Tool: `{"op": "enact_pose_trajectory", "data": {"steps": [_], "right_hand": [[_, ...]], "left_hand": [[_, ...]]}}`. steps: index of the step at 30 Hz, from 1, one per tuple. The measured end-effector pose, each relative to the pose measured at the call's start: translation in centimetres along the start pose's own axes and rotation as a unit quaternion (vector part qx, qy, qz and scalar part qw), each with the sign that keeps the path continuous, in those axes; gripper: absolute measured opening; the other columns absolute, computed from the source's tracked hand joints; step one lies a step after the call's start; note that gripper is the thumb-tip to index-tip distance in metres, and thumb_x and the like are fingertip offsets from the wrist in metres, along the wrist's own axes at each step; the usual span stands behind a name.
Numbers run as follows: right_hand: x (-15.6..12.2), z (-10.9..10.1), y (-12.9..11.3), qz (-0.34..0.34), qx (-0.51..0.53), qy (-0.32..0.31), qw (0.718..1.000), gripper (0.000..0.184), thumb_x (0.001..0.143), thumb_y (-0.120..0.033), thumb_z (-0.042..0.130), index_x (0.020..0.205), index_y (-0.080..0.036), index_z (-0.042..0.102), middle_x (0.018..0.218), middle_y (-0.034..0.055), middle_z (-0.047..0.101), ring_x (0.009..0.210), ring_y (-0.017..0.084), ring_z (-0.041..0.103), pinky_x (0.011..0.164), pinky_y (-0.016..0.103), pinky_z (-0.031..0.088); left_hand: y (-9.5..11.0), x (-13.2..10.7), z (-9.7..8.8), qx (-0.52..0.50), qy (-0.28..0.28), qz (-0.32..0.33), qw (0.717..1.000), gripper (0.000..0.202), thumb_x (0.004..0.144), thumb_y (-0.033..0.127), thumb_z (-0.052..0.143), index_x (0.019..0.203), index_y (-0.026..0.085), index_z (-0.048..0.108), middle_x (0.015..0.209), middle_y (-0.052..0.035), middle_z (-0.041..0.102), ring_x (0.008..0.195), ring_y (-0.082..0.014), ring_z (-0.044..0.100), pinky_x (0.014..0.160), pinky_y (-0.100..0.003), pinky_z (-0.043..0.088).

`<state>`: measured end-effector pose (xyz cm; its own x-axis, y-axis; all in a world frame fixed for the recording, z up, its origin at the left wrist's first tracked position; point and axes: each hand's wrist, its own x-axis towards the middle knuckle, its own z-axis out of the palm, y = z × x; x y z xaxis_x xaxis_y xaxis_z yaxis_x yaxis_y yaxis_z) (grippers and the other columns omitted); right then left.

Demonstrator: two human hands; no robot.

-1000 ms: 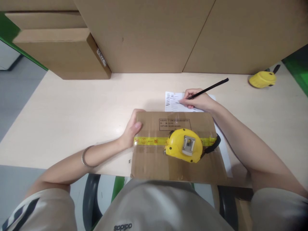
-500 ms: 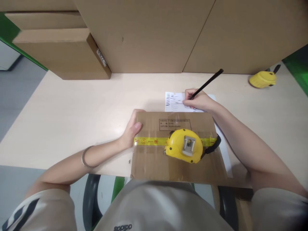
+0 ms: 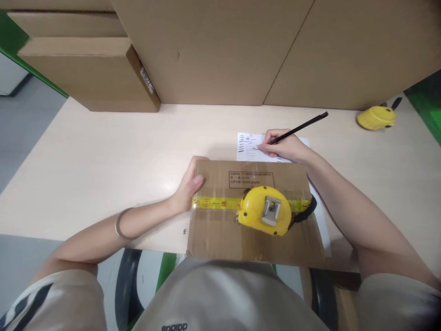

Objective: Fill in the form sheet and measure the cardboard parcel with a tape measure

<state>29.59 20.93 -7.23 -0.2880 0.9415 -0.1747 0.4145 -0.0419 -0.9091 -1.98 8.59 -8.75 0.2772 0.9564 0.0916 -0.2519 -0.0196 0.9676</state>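
A flat cardboard box (image 3: pixel 220 230) sealed with yellow tape lies at the table's near edge. On top of it sits a yellow tape measure (image 3: pixel 263 210) with a black strap. My left hand (image 3: pixel 188 188) grips the box's left side, thumb on its top. My right hand (image 3: pixel 285 145) is closed on a black pen (image 3: pixel 299 126), its tip on a white paper sheet (image 3: pixel 248 145) with handwritten lines just behind the box.
Large cardboard boxes (image 3: pixel 213 50) stand along the back of the pale table (image 3: pixel 96 156), with a smaller box (image 3: pixel 86 73) at the back left. A second yellow tape measure (image 3: pixel 376 117) lies at the back right. Green floor shows at both sides.
The pen's upper end swung up, then back down toward the right while its tip stayed on the paper. My left hand and the box kept still.
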Motion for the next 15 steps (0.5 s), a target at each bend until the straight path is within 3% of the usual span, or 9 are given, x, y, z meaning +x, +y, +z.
{"op": "enact_pose_trajectory", "data": {"steps": [3, 8, 11, 15], "right_hand": [[0.04, 0.05, -0.06, 0.002, 0.001, 0.003, 1.0, 0.047, 0.063, -0.037, 0.097, 0.061, -0.022, 0.052, 0.049, -0.0036, 0.056, 0.043, 0.007, 0.046, 0.041, 0.023, 0.034], [0.0, 0.18, -0.17, 0.003, 0.004, 0.007, 1.0, 0.041, 0.066, -0.038, 0.095, 0.065, -0.021, 0.058, 0.054, -0.0007, 0.061, 0.047, 0.008, 0.051, 0.044, 0.024, 0.04], [-0.05, 0.19, -0.16, 0.004, -0.001, 0.012, 1.0, 0.044, 0.064, -0.034, 0.096, 0.061, -0.022, 0.053, 0.05, -0.0021, 0.057, 0.045, 0.008, 0.048, 0.042, 0.024, 0.036], [-0.09, 0.26, -0.11, -0.003, -0.002, 0.016, 1.0, 0.04, 0.07, -0.036, 0.093, 0.064, -0.022, 0.056, 0.054, -0.0001, 0.06, 0.047, 0.009, 0.05, 0.045, 0.026, 0.038]], "left_hand": [[0.0, -0.02, -0.04, 0.0, -0.002, 0.001, 1.0, 0.059, 0.089, 0.076, 0.067, 0.114, 0.023, 0.058, 0.097, -0.0055, 0.061, 0.081, -0.0232, 0.056, 0.071, -0.037, 0.045], [0.04, 0.01, -0.04, 0.001, -0.001, 0.001, 1.0, 0.06, 0.089, 0.076, 0.068, 0.114, 0.023, 0.058, 0.097, -0.0061, 0.062, 0.082, -0.0239, 0.058, 0.071, -0.038, 0.046], [0.1, 0.04, 0.03, -0.003, -0.004, -0.001, 1.0, 0.06, 0.089, 0.075, 0.068, 0.115, 0.022, 0.058, 0.097, -0.0067, 0.063, 0.083, -0.0247, 0.06, 0.07, -0.038, 0.046], [0.1, 0.04, 0.04, -0.003, -0.001, 0.0, 1.0, 0.06, 0.089, 0.076, 0.069, 0.114, 0.022, 0.058, 0.096, -0.006, 0.062, 0.081, -0.0236, 0.059, 0.069, -0.037, 0.046]]}}
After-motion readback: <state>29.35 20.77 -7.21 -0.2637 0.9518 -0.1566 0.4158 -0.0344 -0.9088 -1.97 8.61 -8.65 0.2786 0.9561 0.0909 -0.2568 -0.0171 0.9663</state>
